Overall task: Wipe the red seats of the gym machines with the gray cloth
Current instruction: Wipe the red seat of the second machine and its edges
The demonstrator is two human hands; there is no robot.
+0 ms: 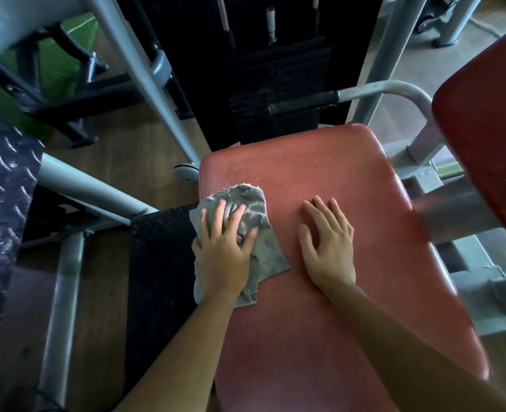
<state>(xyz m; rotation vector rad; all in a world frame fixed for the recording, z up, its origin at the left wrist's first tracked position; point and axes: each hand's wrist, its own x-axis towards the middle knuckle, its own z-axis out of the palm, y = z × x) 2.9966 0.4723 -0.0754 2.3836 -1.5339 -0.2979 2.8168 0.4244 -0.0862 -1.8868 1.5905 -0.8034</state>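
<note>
Pressing the cloth (247, 233) flat with spread, straight fingers, the left hand (225, 248) works the seat's (350, 307) left edge at frame centre; the right hand (329, 248), fingers released, rests beside it, likely bracing.

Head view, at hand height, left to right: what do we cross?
Dark tread plate → gray frame tube → black textured step → left hand pressing the gray cloth → right hand flat on the red seat → gray support post.
</note>
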